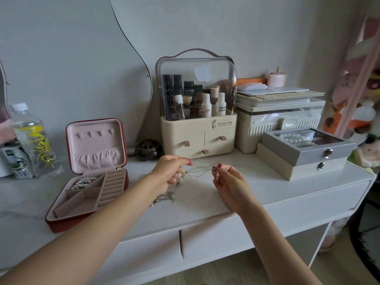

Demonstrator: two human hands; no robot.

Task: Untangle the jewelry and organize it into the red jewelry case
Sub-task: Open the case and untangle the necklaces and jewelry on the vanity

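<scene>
Both forearms are stretched forward over the white dresser top (267, 188), converging toward its middle. The left hand (170, 171) is raised above the surface with the wrist bent slightly, and a thin silver chain (203, 167) is pinched between its thumb and forefinger. The right hand (228, 182) is held a little lower, palm turned inward, with the other end of the chain pinched at its fingertips; the remaining fingers are curled loosely. The chain is stretched between the two hands, its long axis running roughly left to right and nearly level, with slack loops hanging below the taut strand. A small gold-coloured tangle (183, 173) hangs at the left hand's side of the chain; what it is made of cannot be told.

A second heap of silver chain (163, 198) lies on the dresser top below the left hand, apart from it. The red jewelry case (90, 175) stands open to the left of the hands, lid upright and pink lining shown. A pearl strand (84, 182) lies in its rear left compartment. A cream cosmetics organiser (198, 128) stands behind the hands against the wall, and a grey box (306, 147) is stacked on a beige box (296, 167) to the right.
</scene>
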